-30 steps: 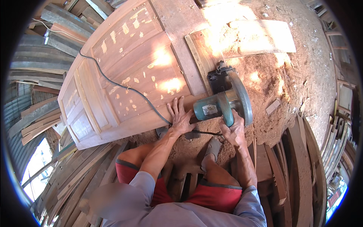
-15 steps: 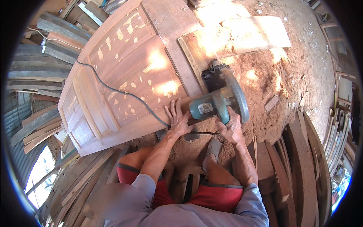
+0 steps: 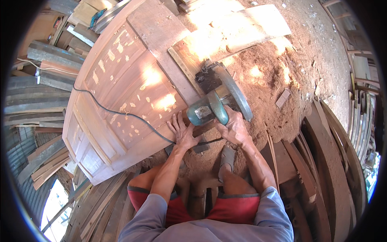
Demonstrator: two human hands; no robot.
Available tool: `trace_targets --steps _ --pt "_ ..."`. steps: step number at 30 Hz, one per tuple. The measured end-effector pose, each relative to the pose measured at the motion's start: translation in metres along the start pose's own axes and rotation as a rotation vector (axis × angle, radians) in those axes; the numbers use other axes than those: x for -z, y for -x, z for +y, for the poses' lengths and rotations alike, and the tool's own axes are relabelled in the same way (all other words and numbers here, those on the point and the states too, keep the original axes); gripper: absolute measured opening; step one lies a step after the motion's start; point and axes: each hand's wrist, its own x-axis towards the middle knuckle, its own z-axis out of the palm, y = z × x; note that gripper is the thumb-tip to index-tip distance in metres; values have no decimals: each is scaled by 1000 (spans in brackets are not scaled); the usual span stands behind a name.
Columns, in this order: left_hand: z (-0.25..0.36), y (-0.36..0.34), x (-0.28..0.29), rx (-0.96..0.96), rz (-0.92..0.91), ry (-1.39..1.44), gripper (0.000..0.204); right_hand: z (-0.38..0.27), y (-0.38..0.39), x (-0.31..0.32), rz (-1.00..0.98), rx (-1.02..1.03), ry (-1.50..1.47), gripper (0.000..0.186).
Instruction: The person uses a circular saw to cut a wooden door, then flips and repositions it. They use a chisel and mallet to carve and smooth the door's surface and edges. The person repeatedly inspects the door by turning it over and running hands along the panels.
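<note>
My right hand [image 3: 234,128] is closed around the rear handle of a green circular saw [image 3: 202,111], whose rounded guard [image 3: 235,94] is on its right side. The saw rests at the near right end of a large panelled wooden door [image 3: 117,101]. My left hand [image 3: 183,132] lies on the door's near edge, fingers spread, just left of the saw motor. A wooden board [image 3: 183,58] lies across the door's end, just beyond the saw. A dark power cord [image 3: 141,118] crosses the door and passes beneath my left wrist. The blade is hidden.
Sawdust [image 3: 258,76] covers the ground right of the saw, with a small wood offcut [image 3: 282,98] on it. A pale sheet [image 3: 258,26] lies in sunlight at the back. Stacked planks [image 3: 36,94] stand left, and curved timbers [image 3: 328,161] lie at near right.
The view has shifted, so the door and saw appear farther left. The saw seems slightly farther forward against the board. Both hands keep their places, right on the handle, left on the door edge.
</note>
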Motion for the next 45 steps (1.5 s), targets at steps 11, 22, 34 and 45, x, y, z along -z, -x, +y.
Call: trace_targets --steps 11,22,34,45 --pt "-1 1 -7 -27 58 30 75 4 -19 -3 -16 88 18 24" --pt "-1 0 -2 -31 32 -4 80 -8 -7 7 -8 -75 68 36" --pt "-1 19 6 -190 -32 105 85 -43 85 70 415 -394 105 33" --pt "-82 -39 43 -75 160 75 82 -15 126 82 546 -556 -25 29"
